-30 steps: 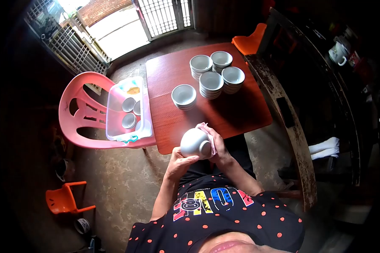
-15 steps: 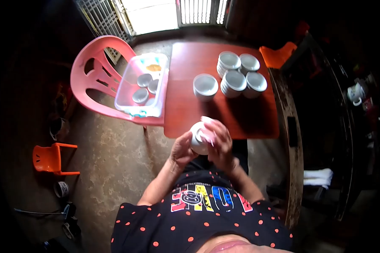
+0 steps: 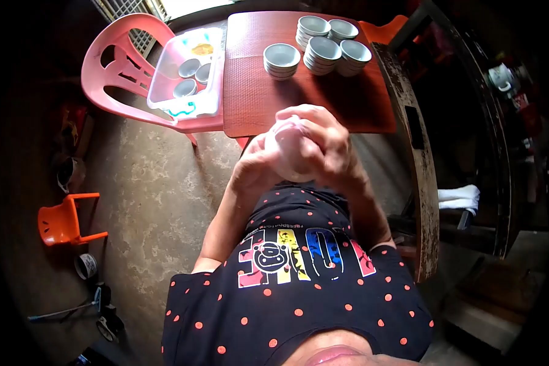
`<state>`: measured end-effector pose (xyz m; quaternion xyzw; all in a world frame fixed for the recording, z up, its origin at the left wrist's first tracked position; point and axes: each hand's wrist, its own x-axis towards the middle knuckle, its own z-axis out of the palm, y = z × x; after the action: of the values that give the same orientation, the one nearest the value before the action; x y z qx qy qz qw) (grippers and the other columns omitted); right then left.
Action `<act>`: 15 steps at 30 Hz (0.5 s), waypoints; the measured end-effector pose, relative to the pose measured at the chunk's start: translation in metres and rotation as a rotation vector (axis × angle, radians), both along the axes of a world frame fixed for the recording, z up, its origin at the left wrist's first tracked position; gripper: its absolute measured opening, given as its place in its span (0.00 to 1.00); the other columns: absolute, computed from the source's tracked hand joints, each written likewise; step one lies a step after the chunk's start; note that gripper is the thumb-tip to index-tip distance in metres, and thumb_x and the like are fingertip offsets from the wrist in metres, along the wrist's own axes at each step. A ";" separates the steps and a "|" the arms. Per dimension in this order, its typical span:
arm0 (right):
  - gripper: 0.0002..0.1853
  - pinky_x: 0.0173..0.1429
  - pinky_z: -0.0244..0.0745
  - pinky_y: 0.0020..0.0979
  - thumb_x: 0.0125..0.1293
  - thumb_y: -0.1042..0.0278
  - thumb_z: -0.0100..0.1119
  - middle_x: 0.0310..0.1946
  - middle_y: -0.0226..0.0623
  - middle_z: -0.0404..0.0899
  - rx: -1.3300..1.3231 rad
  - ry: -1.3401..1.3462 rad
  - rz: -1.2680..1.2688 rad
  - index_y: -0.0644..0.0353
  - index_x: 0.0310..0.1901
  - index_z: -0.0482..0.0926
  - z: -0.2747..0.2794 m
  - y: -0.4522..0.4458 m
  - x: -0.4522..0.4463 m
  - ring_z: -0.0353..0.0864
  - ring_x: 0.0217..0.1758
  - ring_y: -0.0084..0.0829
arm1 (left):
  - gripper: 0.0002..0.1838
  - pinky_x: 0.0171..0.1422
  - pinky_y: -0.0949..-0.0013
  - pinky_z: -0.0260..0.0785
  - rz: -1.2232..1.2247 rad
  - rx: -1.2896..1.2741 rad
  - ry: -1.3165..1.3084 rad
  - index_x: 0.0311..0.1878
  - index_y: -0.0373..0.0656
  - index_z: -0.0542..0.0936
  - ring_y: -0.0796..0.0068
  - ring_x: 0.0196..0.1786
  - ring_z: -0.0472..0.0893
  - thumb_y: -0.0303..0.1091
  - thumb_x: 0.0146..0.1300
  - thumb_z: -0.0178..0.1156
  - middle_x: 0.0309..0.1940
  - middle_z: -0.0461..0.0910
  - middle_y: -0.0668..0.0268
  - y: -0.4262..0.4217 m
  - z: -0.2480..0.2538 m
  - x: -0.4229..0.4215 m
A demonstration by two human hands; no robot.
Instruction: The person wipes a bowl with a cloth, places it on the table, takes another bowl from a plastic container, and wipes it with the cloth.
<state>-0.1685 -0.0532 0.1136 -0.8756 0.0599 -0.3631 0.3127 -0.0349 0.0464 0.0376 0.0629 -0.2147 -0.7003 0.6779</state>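
Holding bowl (image 3: 279, 160) between both hands, near table (image 3: 250, 97) edge; clasping left side with left hand (image 3: 252, 168), gripping pink cloth (image 3: 289, 130) against it with curled right hand (image 3: 332, 143); can't tell tilt, too blurred; facing nearest bowl stack (image 3: 281, 63) beyond

The left forearm (image 3: 221, 222) slants away from the near left toward the middle, and the right forearm (image 3: 367, 207) leans in from the near right, so the two converge in front of the torso (image 3: 299, 305). The left hand (image 3: 254, 168) is cupped, its palm turned to the right, its fingertips blurred. The right hand (image 3: 329, 143) sits close against it, reaching slightly farther, back uppermost, fingers (image 3: 314, 116) bent over toward the left.
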 end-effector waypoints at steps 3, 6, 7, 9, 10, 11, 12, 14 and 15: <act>0.17 0.51 0.73 0.33 0.64 0.60 0.45 0.41 0.39 0.79 0.524 0.109 0.111 0.62 0.43 0.79 0.007 0.001 -0.005 0.80 0.42 0.33 | 0.27 0.58 0.63 0.71 0.104 0.002 -0.185 0.56 0.30 0.71 0.66 0.50 0.79 0.29 0.52 0.65 0.49 0.78 0.56 0.008 0.010 -0.014; 0.20 0.54 0.71 0.31 0.69 0.57 0.40 0.46 0.39 0.76 1.206 -0.490 0.086 0.66 0.51 0.71 -0.026 0.016 0.006 0.76 0.48 0.29 | 0.19 0.53 0.70 0.73 0.315 -0.061 -0.357 0.48 0.31 0.78 0.74 0.44 0.81 0.23 0.51 0.66 0.42 0.82 0.60 0.004 0.007 -0.017; 0.22 0.55 0.71 0.31 0.71 0.56 0.39 0.49 0.40 0.74 1.362 -0.751 0.104 0.67 0.54 0.68 -0.038 0.021 0.013 0.74 0.50 0.28 | 0.17 0.52 0.72 0.72 0.356 -0.041 -0.542 0.46 0.32 0.79 0.77 0.43 0.80 0.21 0.50 0.67 0.39 0.82 0.62 0.004 0.005 -0.017; 0.21 0.54 0.71 0.30 0.70 0.56 0.41 0.47 0.39 0.75 1.167 -0.458 -0.049 0.66 0.52 0.72 -0.039 0.007 0.006 0.75 0.49 0.28 | 0.22 0.52 0.73 0.72 0.310 0.026 -0.724 0.48 0.32 0.78 0.79 0.44 0.79 0.24 0.48 0.70 0.41 0.82 0.63 0.005 0.014 -0.016; 0.20 0.54 0.71 0.30 0.69 0.56 0.44 0.46 0.39 0.76 1.105 -0.259 -0.062 0.65 0.50 0.74 -0.027 0.002 -0.003 0.76 0.49 0.29 | 0.23 0.53 0.72 0.72 0.239 0.014 -0.647 0.50 0.32 0.77 0.77 0.44 0.80 0.25 0.49 0.69 0.42 0.81 0.63 0.008 0.023 -0.015; 0.20 0.53 0.72 0.29 0.66 0.54 0.48 0.44 0.40 0.77 0.942 -0.076 0.049 0.63 0.48 0.76 -0.014 0.001 -0.007 0.77 0.47 0.29 | 0.24 0.53 0.71 0.72 0.167 0.004 -0.569 0.51 0.31 0.76 0.76 0.45 0.80 0.26 0.49 0.69 0.43 0.81 0.63 0.012 0.030 -0.012; 0.20 0.51 0.72 0.28 0.63 0.53 0.52 0.42 0.40 0.78 0.756 0.074 0.161 0.61 0.47 0.79 0.000 -0.001 -0.011 0.78 0.46 0.30 | 0.27 0.54 0.69 0.72 0.017 0.027 -0.340 0.53 0.30 0.73 0.73 0.46 0.80 0.29 0.50 0.69 0.45 0.80 0.61 0.012 0.024 -0.006; 0.19 0.51 0.71 0.30 0.65 0.55 0.50 0.40 0.43 0.77 0.512 0.159 0.123 0.61 0.46 0.79 0.005 0.004 -0.006 0.78 0.45 0.34 | 0.27 0.56 0.65 0.72 0.046 -0.006 -0.237 0.53 0.28 0.73 0.68 0.48 0.80 0.32 0.52 0.68 0.46 0.79 0.58 0.012 0.014 -0.007; 0.19 0.51 0.71 0.30 0.66 0.56 0.48 0.39 0.44 0.77 0.554 0.105 0.107 0.61 0.48 0.78 0.002 0.005 -0.005 0.78 0.45 0.35 | 0.28 0.57 0.64 0.72 0.058 -0.010 -0.172 0.54 0.28 0.72 0.67 0.49 0.80 0.32 0.52 0.68 0.46 0.79 0.57 0.013 0.013 -0.008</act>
<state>-0.1737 -0.0477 0.1156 -0.7764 0.1265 -0.2701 0.5552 -0.0428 0.0595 0.0510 0.1256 -0.2736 -0.6714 0.6771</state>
